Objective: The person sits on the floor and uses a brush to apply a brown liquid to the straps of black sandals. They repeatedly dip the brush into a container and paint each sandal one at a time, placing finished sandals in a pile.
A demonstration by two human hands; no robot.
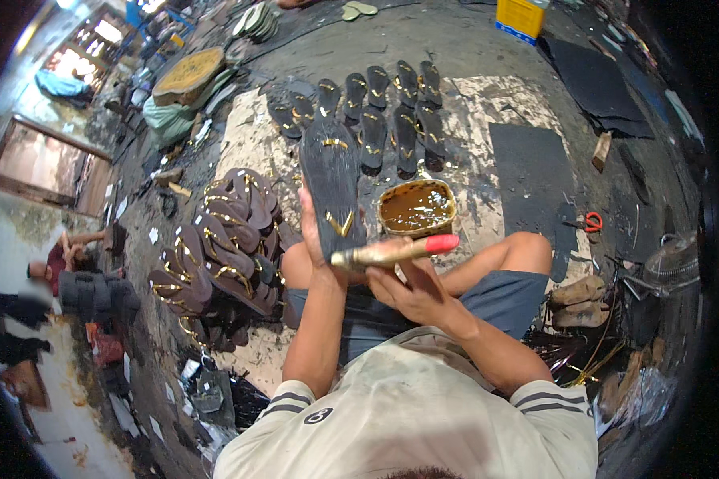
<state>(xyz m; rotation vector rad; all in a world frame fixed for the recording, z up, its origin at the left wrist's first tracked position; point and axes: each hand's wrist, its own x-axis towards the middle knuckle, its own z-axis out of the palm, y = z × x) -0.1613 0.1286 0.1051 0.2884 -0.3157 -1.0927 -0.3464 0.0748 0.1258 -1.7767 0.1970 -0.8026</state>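
My left hand (311, 227) holds a dark sandal sole (330, 180) upright by its edge, with gold strap ends showing on its face. My right hand (411, 287) grips a glue-coated brush (391, 252) with a red handle tip, held crosswise just below the sole's lower end. A round tin of brown glue (416, 207) sits on the floor right behind the brush, beside my right knee.
Rows of dark soles with gold straps (391, 112) lie on the floor ahead. A heap of brown sandals (228, 239) is at my left. A black rubber sheet (531, 172) and red scissors (592, 221) are at right; a yellow crate (521, 17) is far back. A person (60, 263) sits at far left.
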